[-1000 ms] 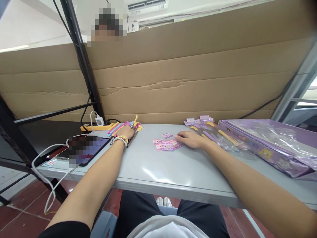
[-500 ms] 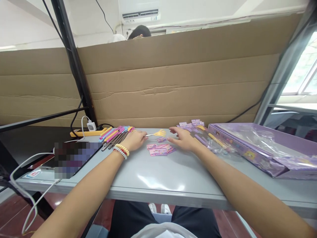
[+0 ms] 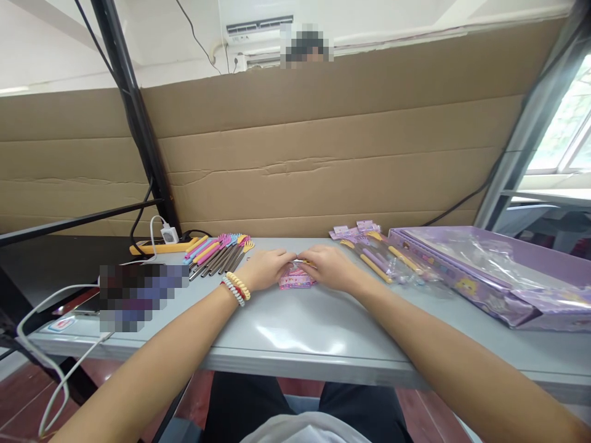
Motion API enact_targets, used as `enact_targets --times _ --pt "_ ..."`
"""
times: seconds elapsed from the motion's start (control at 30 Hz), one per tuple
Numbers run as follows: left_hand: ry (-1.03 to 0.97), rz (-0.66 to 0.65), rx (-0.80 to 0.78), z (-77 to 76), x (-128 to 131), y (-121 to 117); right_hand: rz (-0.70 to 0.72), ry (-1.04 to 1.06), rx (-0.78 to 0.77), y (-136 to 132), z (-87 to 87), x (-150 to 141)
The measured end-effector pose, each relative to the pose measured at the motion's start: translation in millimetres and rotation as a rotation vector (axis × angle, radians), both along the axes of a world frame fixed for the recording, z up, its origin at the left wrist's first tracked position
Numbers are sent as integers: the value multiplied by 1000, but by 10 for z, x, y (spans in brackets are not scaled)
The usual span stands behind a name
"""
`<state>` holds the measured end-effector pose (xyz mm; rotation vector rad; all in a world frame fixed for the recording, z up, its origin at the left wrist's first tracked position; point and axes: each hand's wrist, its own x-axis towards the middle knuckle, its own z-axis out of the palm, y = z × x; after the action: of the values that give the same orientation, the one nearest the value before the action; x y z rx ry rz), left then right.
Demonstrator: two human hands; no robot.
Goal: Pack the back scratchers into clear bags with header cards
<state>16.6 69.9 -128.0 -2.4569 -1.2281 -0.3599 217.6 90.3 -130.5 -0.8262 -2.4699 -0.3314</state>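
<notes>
My left hand [image 3: 266, 269], with beaded bracelets on its wrist, and my right hand [image 3: 333, 267] meet fingertip to fingertip over the middle of the table. Between them the fingers pinch a back scratcher [image 3: 296, 259], with a short piece of its metal shaft and a bit of yellow showing; the rest is hidden. Small pink printed cards [image 3: 297, 280] lie just beneath the fingers, partly covered. Left of my left hand rests a pile of back scratchers [image 3: 224, 255] with metal shafts and coloured handles. Bagged back scratchers [image 3: 381, 255] with purple header cards lie beyond my right hand.
A purple printed box [image 3: 466, 283] with clear plastic in it stands at the right. A blurred-out device [image 3: 143, 295], white cables and a yellow power strip [image 3: 161, 247] are at the left. A cardboard wall [image 3: 323, 166] closes the table's back.
My right hand has moved left and closed in at the back scratcher. My left hand has shifted slightly right, so the fingertips meet and the yellow claw is mostly covered.
</notes>
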Motion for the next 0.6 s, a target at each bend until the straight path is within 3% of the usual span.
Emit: enact_targets --times 0.2,0.33,0.43,0.53,0.6 --pt "-12 6 50 -15 136 -72 -67 -28 44 -53 1 -66" --pt "24 56 94 45 43 -27 -51 -43 21 -42 67 -32" --pt "28 252 147 174 -278 78 -78 -9 -8 78 185 237" --pt "-31 557 246 306 -746 168 -160 119 -45 279 308 727" --pt "-85 684 287 359 -1020 199 -272 246 -74 396 364 1073"
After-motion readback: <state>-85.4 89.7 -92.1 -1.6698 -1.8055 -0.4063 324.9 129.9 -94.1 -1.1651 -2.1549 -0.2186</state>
